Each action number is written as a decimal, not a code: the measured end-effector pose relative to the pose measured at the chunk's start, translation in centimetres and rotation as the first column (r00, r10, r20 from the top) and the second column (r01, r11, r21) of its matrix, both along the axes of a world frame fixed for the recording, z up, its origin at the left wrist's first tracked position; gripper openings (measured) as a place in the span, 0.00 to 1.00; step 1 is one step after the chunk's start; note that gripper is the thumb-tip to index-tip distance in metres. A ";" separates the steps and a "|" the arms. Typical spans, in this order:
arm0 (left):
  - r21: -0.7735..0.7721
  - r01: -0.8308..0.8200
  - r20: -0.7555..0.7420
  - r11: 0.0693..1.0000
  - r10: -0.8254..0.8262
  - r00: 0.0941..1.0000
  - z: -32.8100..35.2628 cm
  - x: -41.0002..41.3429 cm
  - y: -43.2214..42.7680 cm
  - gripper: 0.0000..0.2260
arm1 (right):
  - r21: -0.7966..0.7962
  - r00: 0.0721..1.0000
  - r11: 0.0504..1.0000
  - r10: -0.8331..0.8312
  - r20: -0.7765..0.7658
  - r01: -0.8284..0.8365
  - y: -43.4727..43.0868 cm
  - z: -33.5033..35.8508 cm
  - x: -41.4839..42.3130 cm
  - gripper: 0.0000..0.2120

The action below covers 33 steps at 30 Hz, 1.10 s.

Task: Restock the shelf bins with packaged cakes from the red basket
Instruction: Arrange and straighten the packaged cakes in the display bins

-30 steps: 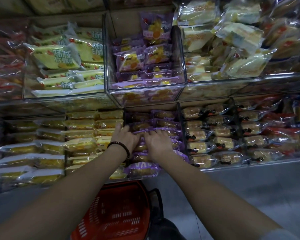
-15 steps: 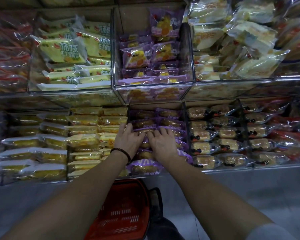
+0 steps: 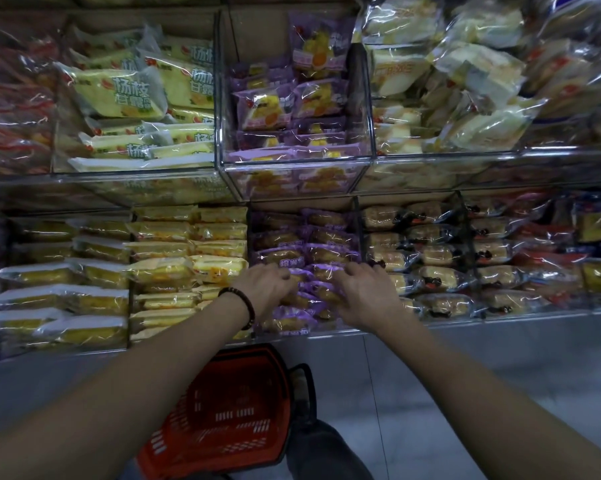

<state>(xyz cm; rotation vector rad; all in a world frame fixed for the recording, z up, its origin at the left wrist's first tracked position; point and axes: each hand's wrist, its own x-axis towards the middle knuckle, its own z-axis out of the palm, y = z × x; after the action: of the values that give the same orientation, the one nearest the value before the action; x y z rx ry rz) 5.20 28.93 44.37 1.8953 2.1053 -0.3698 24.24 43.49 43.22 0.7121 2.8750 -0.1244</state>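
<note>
Grey floor [image 3: 465,393] lies under you, with the red basket [image 3: 222,417] at your feet; you cannot see any cakes left inside it. Both hands rest in the lower purple bin [image 3: 306,237]: your left hand [image 3: 266,289] and right hand [image 3: 364,292] curl over the purple cakes [image 3: 285,254], fingertips tucked among the wrappers, so whether either grips a pack you cannot tell. Press the front packs flat and level with the rows behind. Farther bins blur with glare.

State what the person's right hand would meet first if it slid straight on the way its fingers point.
Probably the purple-wrapped cakes stacked further back in the same lower bin; the right hand already rests on that bin's front packs, though depth is hard to judge.
</note>
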 end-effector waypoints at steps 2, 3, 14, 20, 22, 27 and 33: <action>-0.026 -0.049 0.004 0.998 0.049 0.999 -0.1 0.4 0.3 0.17 | 0.030 0.996 0.999 0.012 0.086 -0.014 -0.7 -0.9 -0.1 0.26; -0.031 -0.064 -0.013 0.997 0.064 0.998 -0.2 0.5 0.4 0.18 | 0.047 0.992 0.999 0.011 0.126 -0.017 -1.2 -1.3 -0.1 0.26; -0.020 -0.279 -0.182 0.960 0.271 0.945 -0.6 1.7 -1.1 0.14 | 0.052 0.988 0.996 0.063 0.138 -0.071 -0.9 -0.7 0.1 0.34; -0.036 -0.337 -0.159 0.941 0.327 0.932 -0.6 2.0 -0.7 0.11 | 0.082 0.987 0.991 0.098 0.124 -0.109 -0.7 -1.4 1.3 0.29; -0.034 -0.332 -0.172 0.943 0.322 0.931 -0.6 1.9 -0.7 0.11 | 0.083 0.980 0.982 0.162 0.112 -0.172 -0.5 -1.5 1.5 0.25; -0.058 -0.222 -0.199 0.973 0.207 0.958 -1.1 1.3 -0.6 0.19 | 0.056 0.973 0.975 0.208 0.100 -0.215 -0.6 -1.5 1.5 0.25; -0.165 -0.069 -0.214 0.984 0.033 0.976 -0.2 0.5 0.2 0.11 | 0.042 0.979 0.984 0.169 0.111 -0.175 -1.0 -1.2 0.8 0.25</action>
<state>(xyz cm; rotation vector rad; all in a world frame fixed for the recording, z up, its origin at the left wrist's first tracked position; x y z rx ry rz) 5.69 29.12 44.14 1.7668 2.1684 -0.7455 25.00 42.54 42.06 0.4598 2.8299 0.0113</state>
